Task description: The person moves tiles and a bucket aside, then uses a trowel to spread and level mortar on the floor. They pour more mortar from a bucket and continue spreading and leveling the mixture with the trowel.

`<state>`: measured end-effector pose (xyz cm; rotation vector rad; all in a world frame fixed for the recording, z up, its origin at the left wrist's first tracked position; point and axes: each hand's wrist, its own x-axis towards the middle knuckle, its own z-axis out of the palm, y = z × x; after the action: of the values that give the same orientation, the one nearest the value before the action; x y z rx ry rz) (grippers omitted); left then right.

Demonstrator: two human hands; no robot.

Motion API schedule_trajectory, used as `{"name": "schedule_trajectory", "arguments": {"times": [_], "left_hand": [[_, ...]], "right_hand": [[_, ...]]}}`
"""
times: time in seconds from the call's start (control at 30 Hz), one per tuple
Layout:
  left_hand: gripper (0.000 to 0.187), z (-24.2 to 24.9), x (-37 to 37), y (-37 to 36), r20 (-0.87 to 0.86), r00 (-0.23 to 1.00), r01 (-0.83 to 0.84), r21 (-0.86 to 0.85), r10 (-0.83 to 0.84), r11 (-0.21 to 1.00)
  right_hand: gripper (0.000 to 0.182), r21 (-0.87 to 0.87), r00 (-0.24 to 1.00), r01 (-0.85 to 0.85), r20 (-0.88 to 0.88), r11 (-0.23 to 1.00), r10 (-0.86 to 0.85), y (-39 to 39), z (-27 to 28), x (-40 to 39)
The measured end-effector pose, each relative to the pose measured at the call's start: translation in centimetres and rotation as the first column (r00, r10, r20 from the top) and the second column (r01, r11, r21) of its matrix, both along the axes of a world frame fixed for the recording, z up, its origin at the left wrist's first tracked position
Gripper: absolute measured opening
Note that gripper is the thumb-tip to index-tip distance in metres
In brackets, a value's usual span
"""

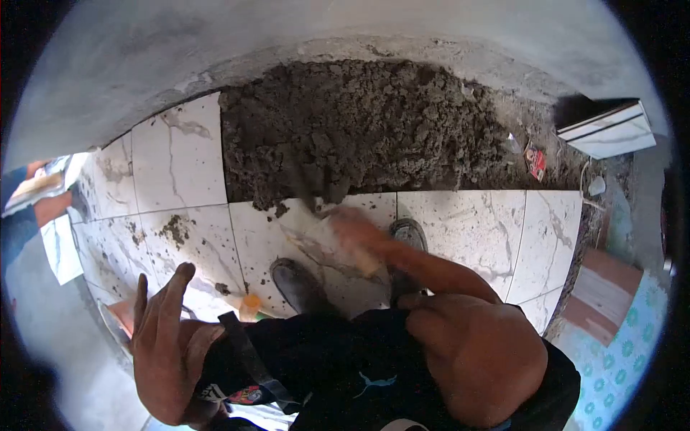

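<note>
My right hand (353, 231), blurred by motion, is closed around what looks like a trowel (305, 185). Its dark, smeared blade reaches over the near edge of a bed of wet grey mortar (374, 129). My left hand (164, 309) is raised at the lower left, holding nothing, with its fingers stretched out and apart. Below the right hand lies a white marbled floor tile (255, 233) with crumbs of mortar on it. My dark shoes stand on the tiles, one on each side of the right forearm's reach.
A concrete wall (345, 29) runs behind the mortar. Tile boxes or tiles (611, 131) lean at the right, near a red wrapper (535, 162). A brown board (600, 296) lies lower right. An orange cup (249, 307) stands near my feet. Another person's leg (54, 208) shows at left.
</note>
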<state>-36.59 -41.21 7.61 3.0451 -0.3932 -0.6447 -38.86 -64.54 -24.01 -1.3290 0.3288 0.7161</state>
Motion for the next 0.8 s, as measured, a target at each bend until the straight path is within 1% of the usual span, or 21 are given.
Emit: {"name": "schedule_trajectory", "arguments": {"times": [0.03,0.07,0.1,0.13,0.17,0.2,0.23,0.27,0.3,0.37,0.4,0.43,0.47,0.5,0.53,0.6,0.63,0.67,0.73,0.8], "left_hand": [[0.049,-0.1,0.2,0.0,0.008,1.000,0.004,-0.004,-0.004,1.000],[0.049,-0.4,0.3,-0.1,0.014,1.000,0.000,-0.010,0.000,1.000],[0.049,-0.6,0.4,-0.1,0.009,1.000,-0.002,-0.010,0.002,1.000],[0.049,-0.7,0.5,0.0,-0.002,1.000,0.000,-0.008,0.000,1.000],[0.049,-0.7,0.4,-0.1,-0.006,1.000,0.001,-0.014,-0.001,1.000],[0.049,-0.7,0.3,-0.2,-0.002,1.000,-0.003,-0.024,0.003,1.000],[0.049,-0.7,0.3,-0.3,0.004,1.000,-0.004,-0.030,0.005,1.000],[0.048,-0.8,0.4,-0.4,0.013,1.000,-0.001,-0.037,0.002,0.999],[0.048,-0.9,0.5,-0.5,0.017,1.000,0.005,-0.045,-0.004,0.999],[0.048,-1.2,0.9,-1.1,0.027,0.999,0.035,-0.071,-0.033,0.997],[0.048,-1.4,1.2,-1.5,0.037,0.998,0.057,-0.090,-0.054,0.994],[0.048,-1.6,1.5,-2.0,0.045,0.996,0.079,-0.106,-0.075,0.991],[0.048,-1.1,1.5,-2.8,0.052,0.994,0.101,-0.114,-0.095,0.988],[0.043,-1.1,1.6,-3.4,0.065,0.993,0.106,-0.104,-0.099,0.989],[0.043,-1.0,2.0,-3.6,0.065,0.991,0.123,-0.109,-0.117,0.986],[0.061,-0.9,2.9,-3.5,0.092,0.937,0.349,-0.170,-0.337,0.922],[0.071,-0.8,3.3,-3.4,0.104,0.894,0.447,-0.198,-0.435,0.872],[0.080,-0.6,3.6,-3.1,0.110,0.842,0.539,-0.221,-0.529,0.813],[0.099,-0.2,4.1,-2.5,0.139,0.703,0.705,-0.262,-0.697,0.659],[0.099,-0.5,4.8,-1.6,0.128,0.713,0.695,-0.261,-0.690,0.670]], "right_hand": [[0.046,0.116,0.942,0.145,-0.321,0.983,-0.101,-1.9,-0.2,0.2],[0.042,0.073,0.931,0.308,-0.229,0.949,-0.285,-3.1,-1.8,-1.2],[0.038,0.048,0.878,0.468,-0.140,0.882,-0.458,-4.2,-3.8,-3.3],[0.032,0.208,0.920,0.380,-0.182,0.901,-0.346,-7.5,-4.8,-4.4],[0.027,-0.042,0.814,0.535,-0.242,0.844,-0.528,-8.1,-3.3,-5.0],[0.025,-0.258,0.973,0.229,0.065,0.939,-0.220,-10.8,-2.8,-4.9],[0.034,-0.144,0.941,0.284,-0.147,0.948,-0.304,-12.5,-1.1,-5.3],[0.043,-0.040,0.865,0.364,-0.356,0.931,-0.354,-13.5,0.0,-5.5],[0.043,-0.050,0.860,0.374,-0.354,0.926,-0.367,-13.0,-0.4,-6.1],[0.038,0.060,0.775,0.606,-0.269,0.793,-0.572,-10.3,-2.5,-6.9],[0.047,-0.076,0.857,0.488,-0.151,0.870,-0.493,-8.6,-3.4,-6.1],[0.056,-0.229,0.921,0.364,-0.057,0.903,-0.386,-7.0,-3.9,-5.2],[0.056,-0.237,0.910,0.388,-0.053,0.891,-0.411,-6.7,-2.8,-4.2],[0.057,-0.107,0.858,0.475,-0.164,0.873,-0.487,-6.6,-0.9,-2.8],[0.058,0.016,0.799,0.559,-0.277,0.829,-0.533,-7.3,0.1,-1.8],[0.059,-0.139,0.710,0.627,-0.302,0.766,-0.636,-10.9,-1.2,-2.6],[0.046,0.014,0.693,0.695,-0.279,0.719,-0.664,-12.1,-2.6,-4.2],[0.046,0.009,0.687,0.698,-0.291,0.716,-0.666,-12.9,-1.9,-4.9],[0.035,-0.086,0.692,0.676,-0.267,0.732,-0.671,-14.2,-0.1,-5.1],[0.032,-0.188,0.645,0.722,-0.165,0.666,-0.746,-16.5,-1.7,-7.0]]}}
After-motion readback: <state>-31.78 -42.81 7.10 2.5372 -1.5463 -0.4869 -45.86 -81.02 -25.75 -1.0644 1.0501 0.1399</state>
